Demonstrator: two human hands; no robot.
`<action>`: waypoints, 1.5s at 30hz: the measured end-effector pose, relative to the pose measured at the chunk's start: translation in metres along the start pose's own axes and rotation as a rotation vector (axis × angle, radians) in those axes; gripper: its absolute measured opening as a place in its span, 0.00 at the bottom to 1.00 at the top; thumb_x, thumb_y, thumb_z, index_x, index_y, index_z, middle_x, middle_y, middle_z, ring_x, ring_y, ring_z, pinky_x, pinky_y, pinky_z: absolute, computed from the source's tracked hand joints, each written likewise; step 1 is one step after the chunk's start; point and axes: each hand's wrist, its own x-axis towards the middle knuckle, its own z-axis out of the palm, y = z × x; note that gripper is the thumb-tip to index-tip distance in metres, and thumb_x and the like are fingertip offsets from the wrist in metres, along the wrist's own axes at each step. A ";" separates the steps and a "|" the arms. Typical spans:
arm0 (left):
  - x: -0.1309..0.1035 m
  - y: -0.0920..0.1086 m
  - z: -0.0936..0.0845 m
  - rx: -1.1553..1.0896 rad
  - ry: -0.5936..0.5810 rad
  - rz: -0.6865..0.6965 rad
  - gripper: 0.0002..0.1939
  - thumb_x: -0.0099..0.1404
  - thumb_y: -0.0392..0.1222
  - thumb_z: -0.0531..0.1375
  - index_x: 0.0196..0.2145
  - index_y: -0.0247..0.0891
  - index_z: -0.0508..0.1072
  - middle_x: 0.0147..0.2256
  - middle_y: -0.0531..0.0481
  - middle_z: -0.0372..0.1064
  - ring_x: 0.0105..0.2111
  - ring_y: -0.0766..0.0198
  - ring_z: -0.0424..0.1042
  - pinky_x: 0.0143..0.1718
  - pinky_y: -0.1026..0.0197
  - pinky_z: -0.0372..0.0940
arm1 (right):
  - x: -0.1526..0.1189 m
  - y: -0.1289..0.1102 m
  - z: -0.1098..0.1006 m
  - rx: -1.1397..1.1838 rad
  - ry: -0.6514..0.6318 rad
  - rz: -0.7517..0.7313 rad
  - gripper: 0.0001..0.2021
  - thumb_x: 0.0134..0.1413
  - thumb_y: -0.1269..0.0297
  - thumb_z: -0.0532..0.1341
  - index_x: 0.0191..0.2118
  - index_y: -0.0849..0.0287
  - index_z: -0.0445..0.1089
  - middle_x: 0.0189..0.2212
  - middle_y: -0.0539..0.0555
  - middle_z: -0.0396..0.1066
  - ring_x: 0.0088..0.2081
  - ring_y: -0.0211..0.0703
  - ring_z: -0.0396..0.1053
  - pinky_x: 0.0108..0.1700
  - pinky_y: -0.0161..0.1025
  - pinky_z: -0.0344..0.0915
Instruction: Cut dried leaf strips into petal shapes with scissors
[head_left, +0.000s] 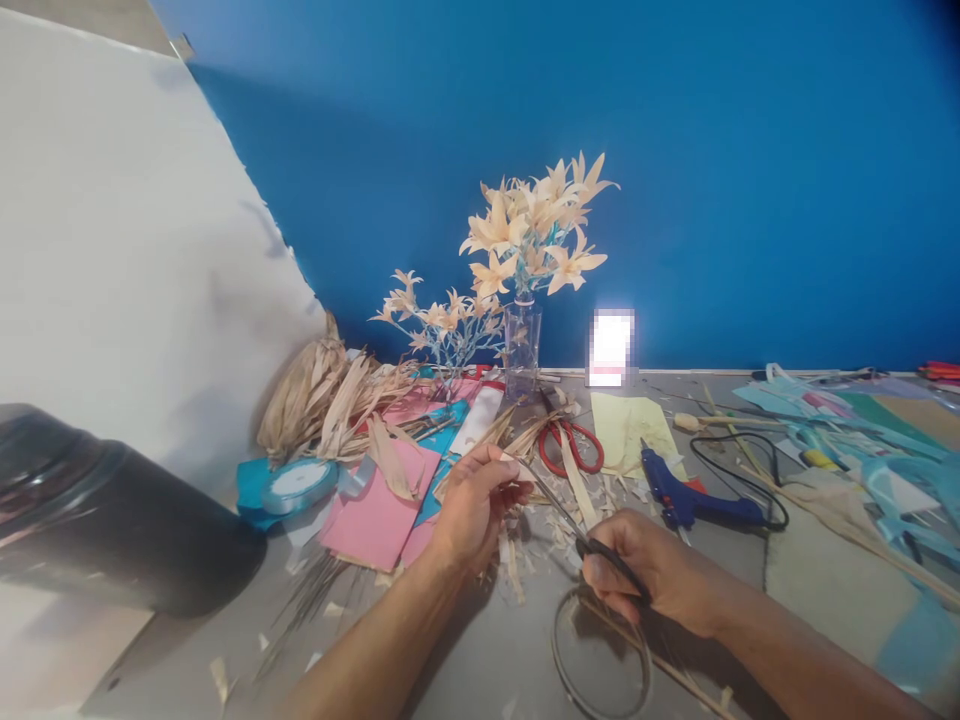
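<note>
Blue wall behind littered grey tabletop. Left hand raised, pinching small pale piece. Right hand wrapped round black-handled scissors, held between hands above tabletop; long axis diagonal, blades pointing forward-left toward left hand. Grey surface shows between forearms; pink sheets border left side, blue glue gun right.

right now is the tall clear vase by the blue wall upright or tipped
Upright: the tall clear vase stands with its neck uppermost, and cream, pointed-petalled flowers rise from it.
</note>
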 end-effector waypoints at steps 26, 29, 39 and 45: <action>-0.005 0.002 0.005 0.067 -0.008 0.017 0.09 0.47 0.36 0.67 0.20 0.36 0.68 0.20 0.56 0.64 0.21 0.70 0.67 0.27 0.66 0.62 | 0.001 0.002 -0.002 -0.002 -0.033 -0.055 0.24 0.57 0.51 0.61 0.16 0.61 0.63 0.13 0.49 0.60 0.17 0.31 0.52 0.23 0.36 0.47; -0.005 0.001 0.004 0.064 -0.005 0.020 0.09 0.48 0.36 0.67 0.20 0.36 0.68 0.20 0.56 0.65 0.21 0.69 0.68 0.27 0.66 0.63 | 0.001 0.002 -0.002 0.002 -0.030 -0.060 0.25 0.57 0.52 0.60 0.15 0.61 0.62 0.13 0.49 0.59 0.17 0.31 0.52 0.24 0.36 0.46; -0.007 0.000 0.005 0.081 0.000 0.016 0.10 0.50 0.37 0.67 0.21 0.37 0.68 0.19 0.55 0.65 0.21 0.69 0.66 0.26 0.67 0.60 | 0.001 -0.006 0.000 -0.019 0.009 -0.046 0.33 0.52 0.35 0.60 0.13 0.58 0.58 0.11 0.47 0.55 0.16 0.32 0.50 0.23 0.37 0.46; -0.007 -0.008 0.003 0.016 -0.049 -0.036 0.12 0.50 0.38 0.70 0.24 0.36 0.68 0.23 0.54 0.68 0.23 0.69 0.67 0.27 0.66 0.61 | 0.004 -0.010 0.000 0.041 0.174 -0.053 0.27 0.49 0.40 0.65 0.19 0.62 0.67 0.16 0.50 0.64 0.21 0.34 0.56 0.25 0.36 0.49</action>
